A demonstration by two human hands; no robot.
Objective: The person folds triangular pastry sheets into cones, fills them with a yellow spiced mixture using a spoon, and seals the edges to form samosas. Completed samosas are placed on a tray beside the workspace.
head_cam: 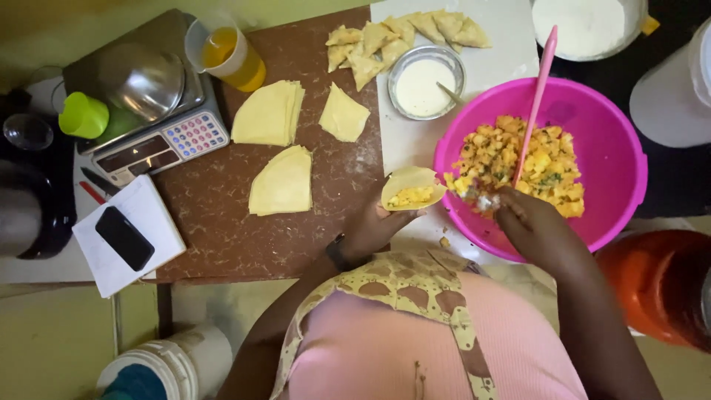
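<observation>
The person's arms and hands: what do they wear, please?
Both arms are bare, with no sleeves over the forearms and no gloves on the left hand or right hand. A dark band, like a watch, circles the left wrist.

Left hand (374, 222) cupped palm up, right hand (529, 222) reaching forward, fingers curled

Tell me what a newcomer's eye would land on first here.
The pink bowl of yellow filling at right stands out most, with the right hand at its near rim. Beside it, the left hand cups a pastry cone partly filled. Folded pastries lie at the top on a white board, and flat wrappers sit on the brown table.
</observation>
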